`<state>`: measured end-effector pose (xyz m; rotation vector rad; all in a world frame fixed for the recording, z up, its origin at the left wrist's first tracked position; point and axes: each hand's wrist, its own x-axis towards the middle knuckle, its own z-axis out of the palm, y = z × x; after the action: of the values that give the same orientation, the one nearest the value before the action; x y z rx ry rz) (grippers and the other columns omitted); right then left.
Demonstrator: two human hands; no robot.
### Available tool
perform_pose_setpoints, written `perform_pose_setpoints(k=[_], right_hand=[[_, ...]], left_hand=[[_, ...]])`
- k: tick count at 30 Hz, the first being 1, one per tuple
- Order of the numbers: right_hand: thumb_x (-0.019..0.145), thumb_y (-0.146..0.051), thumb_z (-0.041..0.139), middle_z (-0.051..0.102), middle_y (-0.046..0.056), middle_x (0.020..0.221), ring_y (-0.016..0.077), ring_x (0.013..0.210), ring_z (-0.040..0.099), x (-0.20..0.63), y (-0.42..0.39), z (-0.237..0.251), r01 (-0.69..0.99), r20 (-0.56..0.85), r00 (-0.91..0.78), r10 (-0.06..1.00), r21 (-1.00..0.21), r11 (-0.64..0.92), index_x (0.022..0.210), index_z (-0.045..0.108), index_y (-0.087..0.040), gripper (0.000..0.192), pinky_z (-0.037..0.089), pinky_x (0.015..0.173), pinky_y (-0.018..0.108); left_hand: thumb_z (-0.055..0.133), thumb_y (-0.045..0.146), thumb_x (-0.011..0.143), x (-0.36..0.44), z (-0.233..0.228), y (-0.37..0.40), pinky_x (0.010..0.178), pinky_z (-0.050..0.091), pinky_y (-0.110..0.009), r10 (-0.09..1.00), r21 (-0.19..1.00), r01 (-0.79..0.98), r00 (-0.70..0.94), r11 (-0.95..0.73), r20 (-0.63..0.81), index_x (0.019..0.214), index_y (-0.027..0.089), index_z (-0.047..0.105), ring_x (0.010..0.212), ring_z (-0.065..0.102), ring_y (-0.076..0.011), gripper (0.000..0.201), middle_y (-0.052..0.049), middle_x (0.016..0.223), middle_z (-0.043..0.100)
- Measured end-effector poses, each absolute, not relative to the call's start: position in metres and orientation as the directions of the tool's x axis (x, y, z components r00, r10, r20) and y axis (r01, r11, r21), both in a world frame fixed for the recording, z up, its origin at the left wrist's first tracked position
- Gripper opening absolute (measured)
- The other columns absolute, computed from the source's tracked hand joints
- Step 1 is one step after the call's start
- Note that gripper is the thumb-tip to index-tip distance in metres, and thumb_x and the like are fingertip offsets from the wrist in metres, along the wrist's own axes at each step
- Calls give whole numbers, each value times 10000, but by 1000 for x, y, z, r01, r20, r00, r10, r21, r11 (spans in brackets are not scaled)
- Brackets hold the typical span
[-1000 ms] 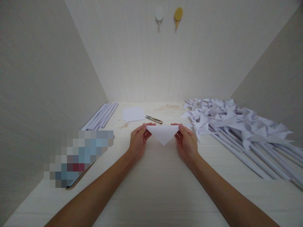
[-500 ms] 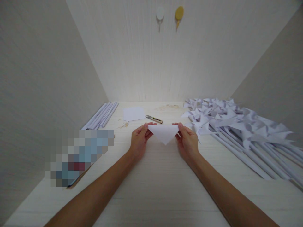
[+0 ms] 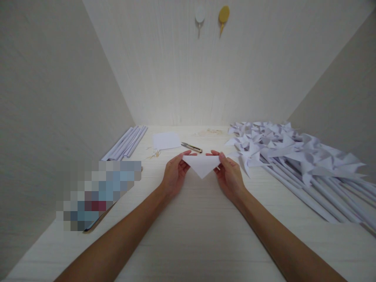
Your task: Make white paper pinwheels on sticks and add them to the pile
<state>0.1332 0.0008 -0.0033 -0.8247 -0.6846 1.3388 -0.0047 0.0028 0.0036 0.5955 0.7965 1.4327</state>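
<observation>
A: What is held at the middle of the table (image 3: 190, 235)?

B: A folded white paper triangle (image 3: 201, 164) is held just above the tabletop, its long edge up and its point turned down toward the person. Its left corner is pinched by the left hand (image 3: 174, 176), and its right corner is pinched by the right hand (image 3: 229, 176). On each hand the thumb and fingers are closed together on the paper.

A: What is seen behind the hands?

B: A flat white sheet (image 3: 166, 140) is laid near the back of the table, and a small pair of snips (image 3: 191, 147) is set just to the right of it. A few pale scraps (image 3: 153, 155) are scattered in front of the sheet.

A: And at the sides?

B: A bundle of rolled paper sticks (image 3: 126, 142) is laid along the left wall. A large heap of white paper pinwheels (image 3: 293, 156) on long sticks is spread over the right side of the table, near the right hand but apart from it. A blurred patch (image 3: 98, 194) is seen at the left. Two small hooks (image 3: 211, 16), one white and one yellow, are fixed high on the back wall.
</observation>
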Motion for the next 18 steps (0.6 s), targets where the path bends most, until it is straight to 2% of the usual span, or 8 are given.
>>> perform_pose_setpoints(k=[10,18], right_hand=[[587,-478,698,714,68,778,162,736,614,133,-1,-2,-556,-28,70,997,-831,16,704,704,-176,325,461,712,302],[695,-440,637,716,85,815,171,768,634,137,3,-4,-550,-62,-23,998,-833,-65,723,702,-172,278,492,724,306]], left_hand=[[452,240,821,-6,2,3,787,468,-289,992,789,-609,-32,81,-126,822,105,647,766,634,-143,237,-95,826,697],[461,252,813,-14,3,7,758,487,-299,996,822,-566,-15,63,-87,791,95,658,762,646,-160,253,-111,829,702]])
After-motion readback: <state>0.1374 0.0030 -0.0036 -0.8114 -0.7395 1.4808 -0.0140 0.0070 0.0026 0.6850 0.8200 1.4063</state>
